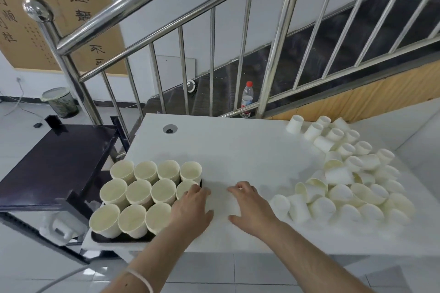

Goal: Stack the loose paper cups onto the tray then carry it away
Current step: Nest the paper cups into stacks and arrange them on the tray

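Left hand: palm down at the right edge of the tray, fingers bent forward with the tips against the rightmost cup stack in the middle row. Whether the fingers grip that stack or only touch it cannot be told; the thumb lies out to the right on the table.

Right hand: flat on the white table, palm down, fingers loosely spread and slightly curled, thumb out to the left. It holds nothing. It sits just beside the left hand, between the tray and the heap.

Tray: dark, at the table's near-left corner, overhanging the left and front edges a little. Eleven stacks of cups stand upright in three rows; the near row has three, and the left hand covers the spot at its right end.

Loose cups: a heap along the table's right side, most lying tipped over, a few upright at the far end, running from the far edge down to the near right.

Room: a wide bare strip of tabletop lies between tray and heap, stretching back to a cable hole. A dark side table stands lower, just left of the tray. A steel stair railing runs behind the far edge, with a water bottle standing beyond it.
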